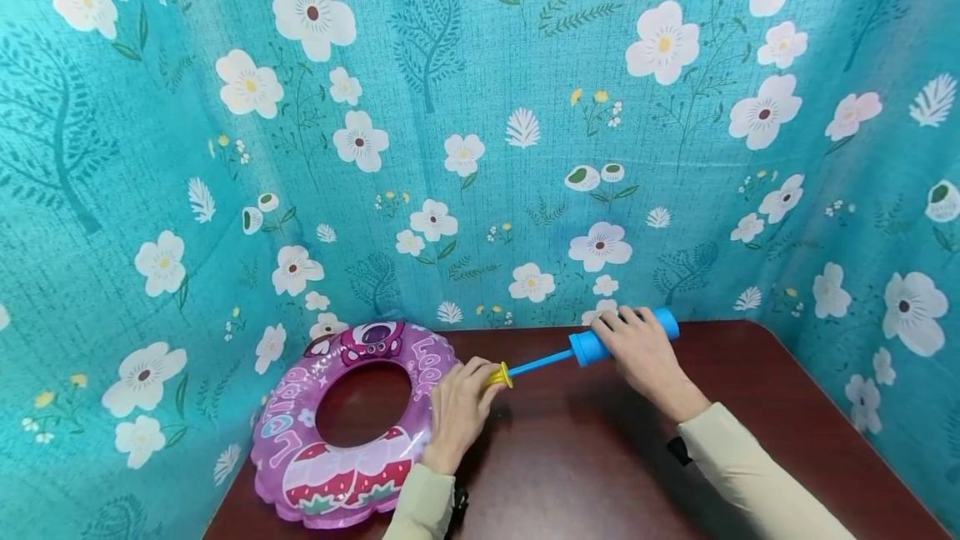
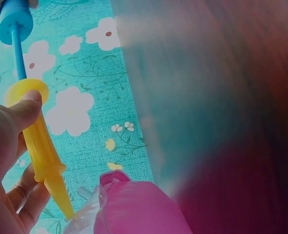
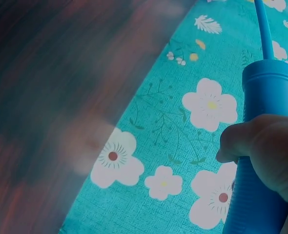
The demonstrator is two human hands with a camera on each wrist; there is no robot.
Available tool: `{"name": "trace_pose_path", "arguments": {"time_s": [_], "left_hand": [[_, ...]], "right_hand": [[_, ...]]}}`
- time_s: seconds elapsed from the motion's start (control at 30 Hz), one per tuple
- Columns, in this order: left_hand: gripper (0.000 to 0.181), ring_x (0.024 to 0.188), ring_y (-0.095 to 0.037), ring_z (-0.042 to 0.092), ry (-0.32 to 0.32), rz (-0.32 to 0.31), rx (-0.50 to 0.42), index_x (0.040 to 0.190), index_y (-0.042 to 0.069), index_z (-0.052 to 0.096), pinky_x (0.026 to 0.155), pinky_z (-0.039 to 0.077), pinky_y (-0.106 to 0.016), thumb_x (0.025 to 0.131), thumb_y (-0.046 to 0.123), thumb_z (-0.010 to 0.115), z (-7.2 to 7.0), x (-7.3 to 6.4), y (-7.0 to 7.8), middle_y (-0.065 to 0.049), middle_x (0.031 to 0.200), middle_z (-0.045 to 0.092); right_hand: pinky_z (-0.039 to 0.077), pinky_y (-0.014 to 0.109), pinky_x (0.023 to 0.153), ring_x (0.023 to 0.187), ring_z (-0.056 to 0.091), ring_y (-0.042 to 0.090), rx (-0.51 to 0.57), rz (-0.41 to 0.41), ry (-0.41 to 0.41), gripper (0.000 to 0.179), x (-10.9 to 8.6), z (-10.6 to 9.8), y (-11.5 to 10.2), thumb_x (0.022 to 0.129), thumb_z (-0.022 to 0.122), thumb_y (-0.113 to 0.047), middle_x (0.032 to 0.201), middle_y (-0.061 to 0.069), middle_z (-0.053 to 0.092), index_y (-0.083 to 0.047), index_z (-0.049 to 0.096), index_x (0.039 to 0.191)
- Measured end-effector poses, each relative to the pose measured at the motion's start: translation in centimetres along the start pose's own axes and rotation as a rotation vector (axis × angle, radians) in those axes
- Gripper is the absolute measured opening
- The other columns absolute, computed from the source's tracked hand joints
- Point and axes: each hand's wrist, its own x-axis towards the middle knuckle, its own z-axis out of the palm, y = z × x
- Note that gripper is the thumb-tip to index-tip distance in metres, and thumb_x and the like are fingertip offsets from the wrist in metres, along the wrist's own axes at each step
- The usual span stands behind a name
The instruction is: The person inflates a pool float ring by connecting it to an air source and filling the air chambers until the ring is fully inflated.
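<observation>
A blue hand air pump (image 1: 588,349) is stretched out above the table, its thin blue rod (image 1: 542,362) drawn from the barrel. My right hand (image 1: 647,361) grips the barrel; in the right wrist view the thumb lies across it. My left hand (image 1: 456,413) holds the yellow tapered nozzle end (image 2: 42,146) of the pump, thumb at its round flange. Beside the left hand lies a purple-pink inflated swim ring (image 1: 281,461) with a printed bear and strawberries. In the left wrist view the nozzle tip reaches the ring's clear edge (image 2: 83,223); whether it sits in a valve I cannot tell.
The dark reddish-brown table (image 1: 555,473) carries the ring on its left side. A teal curtain (image 1: 480,215) with white flowers hangs behind the table and along both sides.
</observation>
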Motion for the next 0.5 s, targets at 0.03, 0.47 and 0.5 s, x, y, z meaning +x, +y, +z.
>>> {"name": "trace_pose_path", "arguments": {"time_s": [0.03,0.47,0.5], "left_hand": [[0.026,0.072,-0.011,0.058,-0.003,0.000,0.006,0.112,0.025,0.081,0.055,0.042,-0.021,0.092,0.039,0.084,0.0,0.0,0.0,0.013,0.104,0.075],[0.026,0.073,-0.011,0.058,0.004,-0.009,0.000,0.113,0.024,0.081,0.057,0.047,-0.024,0.091,0.038,0.085,0.2,-0.1,-0.1,0.013,0.104,0.074],[0.026,0.072,-0.011,0.058,0.008,-0.008,-0.002,0.112,0.024,0.081,0.057,0.046,-0.024,0.091,0.038,0.085,0.2,-0.1,-0.1,0.013,0.103,0.074]], "right_hand": [[0.054,0.056,0.085,0.097,0.066,0.036,-0.004,0.004,-0.002,0.053,0.0,-0.1,0.0,0.071,0.096,-0.004,0.106,0.013,0.069,-0.007,0.067,0.115],[0.053,0.051,0.085,0.098,0.065,0.033,-0.077,-0.071,-0.016,0.056,1.8,0.9,-3.5,0.066,0.103,-0.015,0.108,0.013,0.069,-0.005,0.065,0.106],[0.054,0.050,0.085,0.099,0.065,0.033,-0.084,-0.074,-0.024,0.056,1.9,1.0,-3.9,0.066,0.103,-0.016,0.108,0.012,0.069,-0.006,0.065,0.106]]}}
